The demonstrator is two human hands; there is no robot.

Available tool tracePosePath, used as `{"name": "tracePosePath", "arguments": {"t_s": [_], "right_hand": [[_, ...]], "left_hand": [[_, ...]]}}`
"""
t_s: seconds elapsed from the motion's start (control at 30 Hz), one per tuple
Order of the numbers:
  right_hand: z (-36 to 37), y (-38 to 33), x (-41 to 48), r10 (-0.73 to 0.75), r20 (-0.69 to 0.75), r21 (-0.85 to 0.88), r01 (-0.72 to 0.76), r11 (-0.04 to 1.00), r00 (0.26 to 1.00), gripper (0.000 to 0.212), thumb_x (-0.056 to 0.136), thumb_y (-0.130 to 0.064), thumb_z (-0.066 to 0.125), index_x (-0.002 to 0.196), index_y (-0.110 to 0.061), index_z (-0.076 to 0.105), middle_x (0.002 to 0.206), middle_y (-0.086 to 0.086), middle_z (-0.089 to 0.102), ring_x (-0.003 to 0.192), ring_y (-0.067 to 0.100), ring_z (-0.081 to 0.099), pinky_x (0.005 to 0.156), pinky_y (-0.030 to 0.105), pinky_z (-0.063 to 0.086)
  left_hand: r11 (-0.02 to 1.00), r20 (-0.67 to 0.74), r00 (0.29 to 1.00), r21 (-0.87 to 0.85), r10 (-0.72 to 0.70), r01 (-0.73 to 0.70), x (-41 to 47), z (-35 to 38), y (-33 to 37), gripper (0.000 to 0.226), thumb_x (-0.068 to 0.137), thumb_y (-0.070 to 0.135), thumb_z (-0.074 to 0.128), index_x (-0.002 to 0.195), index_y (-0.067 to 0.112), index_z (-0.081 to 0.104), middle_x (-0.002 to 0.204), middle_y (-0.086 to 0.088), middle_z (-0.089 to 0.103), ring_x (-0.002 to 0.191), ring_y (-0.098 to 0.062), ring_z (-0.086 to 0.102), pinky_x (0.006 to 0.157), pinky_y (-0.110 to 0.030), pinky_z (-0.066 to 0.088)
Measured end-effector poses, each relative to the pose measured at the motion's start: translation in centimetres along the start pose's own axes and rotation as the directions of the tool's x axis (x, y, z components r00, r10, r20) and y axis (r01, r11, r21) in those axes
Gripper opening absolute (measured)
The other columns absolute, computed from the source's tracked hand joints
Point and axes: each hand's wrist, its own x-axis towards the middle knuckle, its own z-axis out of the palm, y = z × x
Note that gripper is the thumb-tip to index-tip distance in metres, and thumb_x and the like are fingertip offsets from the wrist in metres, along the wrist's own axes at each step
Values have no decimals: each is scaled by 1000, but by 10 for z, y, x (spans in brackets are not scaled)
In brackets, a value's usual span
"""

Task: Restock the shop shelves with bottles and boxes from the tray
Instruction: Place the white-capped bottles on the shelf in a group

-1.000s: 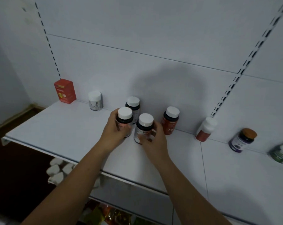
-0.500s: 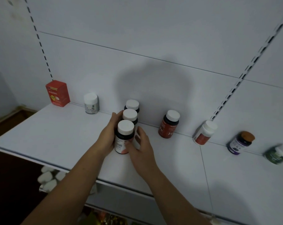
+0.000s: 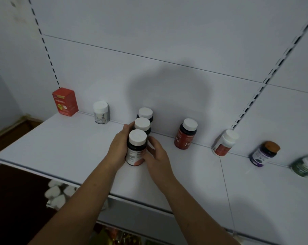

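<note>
Three dark bottles with white caps stand in a row from front to back on the white shelf. The front bottle has a pink and white label. Behind it are the middle bottle and the back bottle, which is near the wall. My left hand curls round the front bottle's left side, and its fingertips reach the middle one. My right hand holds the front bottle's right side with curled fingers.
Along the back wall stand a red box, a white bottle, a red bottle, a white-and-red bottle, a purple bottle and a green bottle. White caps show on a lower shelf.
A second ago each hand held one bottle, side by side. The two bottles now stand in line in front of the back one, and both hands have closed in around the front bottle.
</note>
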Motion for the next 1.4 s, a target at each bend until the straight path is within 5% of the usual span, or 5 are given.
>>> {"name": "tracePosePath", "arguments": {"t_s": [0.13, 0.27, 0.5, 0.97, 1.4], "right_hand": [[-6, -10, -6, 12, 33, -14, -12, 1000, 999, 47, 105, -9, 58, 136, -43, 48, 125, -39, 57, 116, -21, 55, 95, 9, 46], [-20, -18, -17, -7, 31, -56, 9, 998, 999, 61, 104, -8, 55, 158, -29, 36, 147, -23, 42, 143, 7, 41, 113, 26, 36], [-53, -42, -45, -257, 131, -212, 280, 936, 958, 59, 103, -33, 63, 155, -37, 35, 150, -28, 40, 139, -8, 39, 119, 24, 33], [-60, -31, -146, -373, 772, -301, 813, 498, 514, 73, 99, -55, 55, 161, -31, 26, 165, -3, 28, 152, 19, 24, 123, 49, 27], [85, 40, -208, -101, 953, -195, 836, 513, 284, 74, 98, -58, 57, 160, -30, 28, 158, 2, 39, 143, 25, 41, 113, 51, 43]], "left_hand": [[995, -59, 995, 61, 82, -78, -5, 0, 3, 52, 101, 62, 41, 140, 38, 65, 139, 8, 69, 133, -13, 62, 118, -51, 42], [950, -158, 956, 231, 248, -208, -19, -10, 18, 48, 109, 47, 38, 153, 31, 52, 154, 12, 55, 141, -4, 51, 125, -43, 35], [612, -46, 877, 734, 479, -295, -88, -32, 53, 58, 102, 51, 57, 156, 36, 42, 157, 16, 46, 141, 0, 42, 116, -25, 32], [108, -328, 846, 944, 421, 312, -336, -27, 15, 79, 95, 76, 45, 159, 32, 34, 161, 2, 43, 147, -23, 42, 116, -51, 41], [244, -743, 633, 669, 217, 702, -494, -93, -61, 78, 95, 73, 52, 159, 33, 33, 159, 2, 45, 142, -24, 47, 109, -52, 47]]}}
